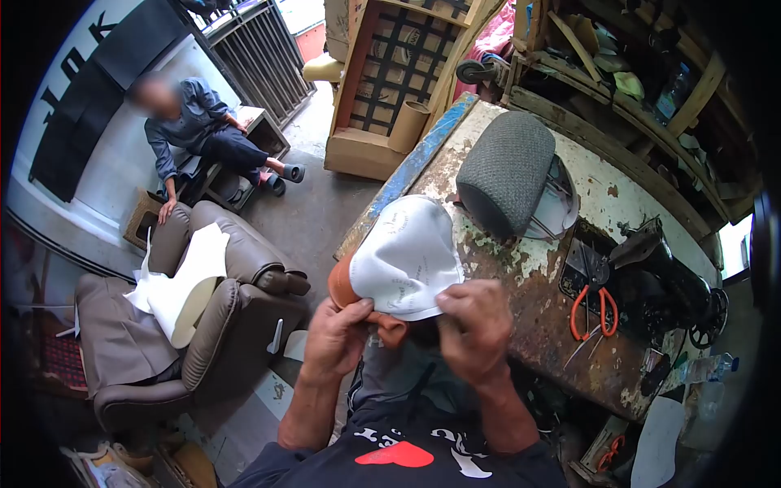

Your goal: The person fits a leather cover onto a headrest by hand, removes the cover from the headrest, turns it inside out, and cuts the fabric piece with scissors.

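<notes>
A white fabric piece (404, 256) with faint printing on it is held up in front of my body, with orange-brown material (342, 281) along its left side and below. My left hand (338, 337) pinches the lower left part, where the white and the orange-brown meet. At the lower right edge of the white piece, my right hand (478, 325) has its fingers closed on the fabric. A grey fabric-covered cushion (508, 167) lies on the worn workbench (533, 321) beyond my right hand.
Orange-handled pliers (594, 313) and a black sewing machine (659, 276) are on the bench at right. A brown leather armchair (236, 325) stands at left, with a seated person (195, 122) behind it. Wooden shelving (618, 106) fills the back right.
</notes>
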Available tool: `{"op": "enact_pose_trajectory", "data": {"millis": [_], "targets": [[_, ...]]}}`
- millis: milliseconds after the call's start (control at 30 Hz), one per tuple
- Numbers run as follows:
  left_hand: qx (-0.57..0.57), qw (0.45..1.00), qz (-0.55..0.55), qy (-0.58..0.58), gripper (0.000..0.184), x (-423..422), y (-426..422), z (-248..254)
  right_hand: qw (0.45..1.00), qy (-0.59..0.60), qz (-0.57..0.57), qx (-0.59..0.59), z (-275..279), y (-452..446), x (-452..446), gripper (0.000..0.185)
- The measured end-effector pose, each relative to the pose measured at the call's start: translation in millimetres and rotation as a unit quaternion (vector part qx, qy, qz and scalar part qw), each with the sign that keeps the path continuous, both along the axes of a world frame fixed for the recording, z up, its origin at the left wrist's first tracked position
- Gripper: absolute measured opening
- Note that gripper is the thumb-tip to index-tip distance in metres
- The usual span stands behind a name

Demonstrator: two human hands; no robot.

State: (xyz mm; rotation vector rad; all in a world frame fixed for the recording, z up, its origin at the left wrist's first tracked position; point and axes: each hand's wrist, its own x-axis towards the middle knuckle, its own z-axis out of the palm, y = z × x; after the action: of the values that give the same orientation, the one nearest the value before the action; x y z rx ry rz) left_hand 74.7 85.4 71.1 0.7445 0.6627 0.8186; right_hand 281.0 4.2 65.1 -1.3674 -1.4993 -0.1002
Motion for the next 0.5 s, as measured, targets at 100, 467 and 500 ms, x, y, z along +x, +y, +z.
{"op": "enact_pose_trajectory", "data": {"millis": [100,467,500], "targets": [[0.077,0.996,-0.020,-0.027,0.042,-8,6,6,0.957,0.270,0.061,-0.084,-23,-6,8,0.027],[0.264,0.949,0.099,0.139,0.087,35,-23,9,0.999,0.004,-0.047,-0.009,6,-1,-12,0.022],[0.264,0.949,0.100,0.140,0.087,32,-23,3,0.998,0.007,-0.055,-0.011,7,-1,-13,0.020]]}}
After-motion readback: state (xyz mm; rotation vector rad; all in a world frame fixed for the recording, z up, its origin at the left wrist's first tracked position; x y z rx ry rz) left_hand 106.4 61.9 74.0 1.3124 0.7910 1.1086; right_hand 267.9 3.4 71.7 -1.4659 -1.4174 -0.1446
